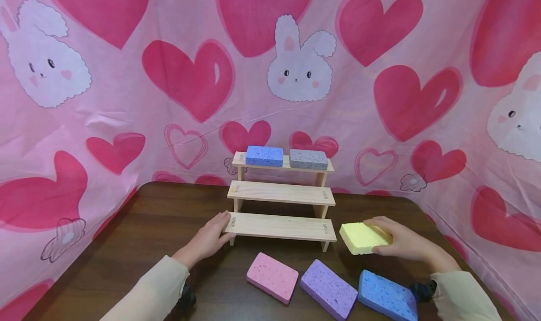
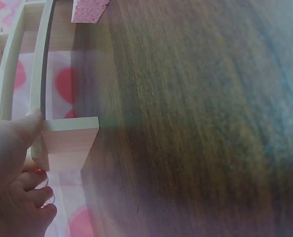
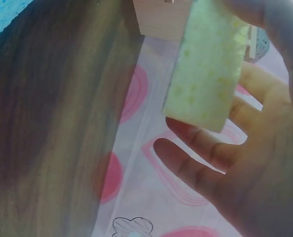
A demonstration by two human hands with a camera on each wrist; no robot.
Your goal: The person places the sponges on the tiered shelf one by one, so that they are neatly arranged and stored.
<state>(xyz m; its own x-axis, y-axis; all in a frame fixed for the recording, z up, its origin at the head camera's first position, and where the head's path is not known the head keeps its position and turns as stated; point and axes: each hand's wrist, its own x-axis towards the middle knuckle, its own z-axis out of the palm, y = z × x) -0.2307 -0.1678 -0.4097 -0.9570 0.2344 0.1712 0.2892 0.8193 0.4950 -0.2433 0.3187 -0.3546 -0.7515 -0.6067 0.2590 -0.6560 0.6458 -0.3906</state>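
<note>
R hand [image 3: 252, 163] grips yellow sponge [image 3: 203, 69], thumb at upper R, some fingers on far side; sponge slightly tilted, long side approx vert., top end cropped. Lowest finger extended, apart from sponge; next one up at its btm edge, contact unclear. Dark wood tabletop [image 3: 48, 123] fills L side. Lt blue sponge [image 3: 2, 17] cut off in top L corner. Pale wood stand [image 3: 161, 20] partly behind yellow sponge. Bit of grey sponge [image 3: 262, 47] near thumb. Bkgd: pink heart-print cloth [image 3: 139, 190] w/ flower doodle [image 3: 132, 227], cropped at btm.
</note>
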